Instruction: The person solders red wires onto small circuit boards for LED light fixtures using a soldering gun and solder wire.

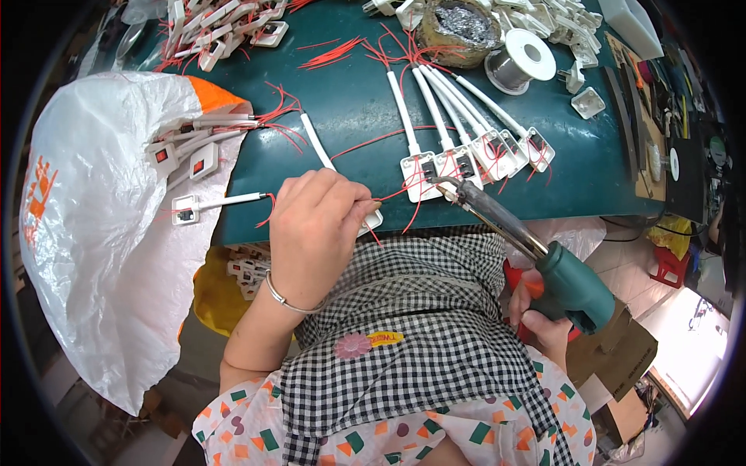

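Note:
My left hand is closed at the front table edge, thumb and forefinger pinching a red wire. Beneath it lies a white switch housing, mostly covered; its white cable sleeve sticks out beyond my knuckles. In my right hand is a green-handled soldering gun, gripped by the handle. Its tip points left, over the nearest of several open white switch housings laid in a row. Black switches and red wires show inside these; whether the tip touches one I cannot tell.
A white plastic bag at left bears finished-looking switch pieces and an open one. Along the back stand a pot of silvery metal, a solder spool and piles of white housings. Cut red wires lie nearby.

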The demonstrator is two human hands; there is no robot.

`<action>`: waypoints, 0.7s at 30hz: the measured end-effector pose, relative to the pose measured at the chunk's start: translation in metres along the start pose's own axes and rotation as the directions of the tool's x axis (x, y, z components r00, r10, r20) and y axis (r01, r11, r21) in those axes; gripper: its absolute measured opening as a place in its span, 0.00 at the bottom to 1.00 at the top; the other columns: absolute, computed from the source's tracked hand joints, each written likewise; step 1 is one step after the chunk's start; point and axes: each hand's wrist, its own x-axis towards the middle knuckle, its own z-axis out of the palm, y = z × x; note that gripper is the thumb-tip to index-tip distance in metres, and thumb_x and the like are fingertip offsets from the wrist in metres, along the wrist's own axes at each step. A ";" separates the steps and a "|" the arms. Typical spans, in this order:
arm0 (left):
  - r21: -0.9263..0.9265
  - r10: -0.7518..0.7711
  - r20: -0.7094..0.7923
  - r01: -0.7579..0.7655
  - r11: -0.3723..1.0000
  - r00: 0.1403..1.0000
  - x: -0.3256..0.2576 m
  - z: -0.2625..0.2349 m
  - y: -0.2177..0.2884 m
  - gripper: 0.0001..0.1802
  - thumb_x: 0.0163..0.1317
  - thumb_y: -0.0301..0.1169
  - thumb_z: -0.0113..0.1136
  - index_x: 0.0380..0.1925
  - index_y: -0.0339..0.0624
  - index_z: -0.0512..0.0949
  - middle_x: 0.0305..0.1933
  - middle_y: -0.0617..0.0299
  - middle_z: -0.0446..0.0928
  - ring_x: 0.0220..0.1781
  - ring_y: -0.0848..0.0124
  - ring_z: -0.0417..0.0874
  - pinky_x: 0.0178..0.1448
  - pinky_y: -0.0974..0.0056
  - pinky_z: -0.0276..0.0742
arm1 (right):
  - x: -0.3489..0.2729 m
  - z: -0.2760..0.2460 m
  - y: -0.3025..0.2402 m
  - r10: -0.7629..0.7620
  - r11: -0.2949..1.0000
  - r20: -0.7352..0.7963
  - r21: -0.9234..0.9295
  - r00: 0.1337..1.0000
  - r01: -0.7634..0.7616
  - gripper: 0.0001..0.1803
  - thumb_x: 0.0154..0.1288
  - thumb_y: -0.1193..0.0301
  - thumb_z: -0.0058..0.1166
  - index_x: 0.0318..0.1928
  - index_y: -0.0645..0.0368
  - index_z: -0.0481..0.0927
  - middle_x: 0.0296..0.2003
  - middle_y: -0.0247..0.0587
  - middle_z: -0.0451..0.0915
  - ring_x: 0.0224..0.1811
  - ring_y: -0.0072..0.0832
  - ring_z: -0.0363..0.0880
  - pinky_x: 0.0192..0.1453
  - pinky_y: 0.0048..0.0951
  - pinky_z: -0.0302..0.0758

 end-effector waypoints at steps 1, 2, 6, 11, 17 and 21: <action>0.007 -0.016 -0.034 0.017 1.000 0.999 -0.003 -0.003 0.001 0.08 0.49 0.23 0.71 0.26 0.40 0.80 0.26 0.63 0.77 0.29 0.65 0.76 0.35 0.63 0.68 | -0.003 0.001 0.000 0.006 1.000 0.003 -0.001 1.000 -0.006 0.33 0.53 0.78 0.63 0.62 0.69 0.71 0.31 0.36 0.75 0.32 0.25 0.73 0.37 0.26 0.72; 0.008 -0.023 -0.034 0.023 1.000 0.999 -0.007 -0.005 0.001 0.08 0.49 0.23 0.71 0.26 0.40 0.80 0.26 0.63 0.77 0.29 0.65 0.76 0.35 0.63 0.68 | -0.005 0.002 -0.001 0.018 1.000 0.002 -0.003 1.000 -0.018 0.32 0.54 0.77 0.63 0.61 0.68 0.71 0.32 0.35 0.75 0.32 0.24 0.73 0.37 0.26 0.72; -0.101 -0.078 -0.074 0.071 0.992 0.994 -0.025 -0.006 0.002 0.09 0.47 0.25 0.72 0.27 0.43 0.80 0.27 0.64 0.78 0.30 0.64 0.77 0.36 0.61 0.68 | -0.013 0.000 0.006 0.035 0.996 -0.013 -0.079 0.999 -0.036 0.36 0.51 0.67 0.72 0.60 0.63 0.71 0.29 0.38 0.72 0.25 0.31 0.74 0.30 0.28 0.70; -0.004 -0.031 -0.045 0.031 1.000 0.999 -0.033 -0.003 0.003 0.08 0.48 0.23 0.72 0.27 0.42 0.81 0.27 0.64 0.79 0.30 0.66 0.78 0.37 0.63 0.69 | -0.005 -0.003 0.004 0.048 0.990 0.146 -0.142 0.988 -0.027 0.35 0.54 0.68 0.71 0.61 0.63 0.71 0.31 0.37 0.71 0.28 0.30 0.73 0.34 0.27 0.69; 0.090 0.043 -0.040 -0.039 0.995 0.998 -0.036 -0.004 0.001 0.09 0.48 0.24 0.71 0.30 0.42 0.80 0.28 0.64 0.77 0.31 0.64 0.78 0.39 0.61 0.71 | 0.003 0.018 -0.011 0.083 0.989 0.109 -0.135 0.991 -0.068 0.28 0.55 0.71 0.67 0.55 0.63 0.72 0.31 0.36 0.73 0.29 0.26 0.73 0.35 0.27 0.71; 0.064 -0.025 0.046 0.022 0.998 0.999 -0.033 -0.007 0.003 0.09 0.49 0.23 0.69 0.29 0.42 0.78 0.29 0.62 0.75 0.31 0.62 0.77 0.40 0.60 0.73 | 0.003 0.024 -0.014 0.059 0.993 0.025 -0.107 0.998 -0.056 0.23 0.54 0.75 0.65 0.51 0.67 0.75 0.30 0.34 0.75 0.28 0.22 0.73 0.35 0.24 0.74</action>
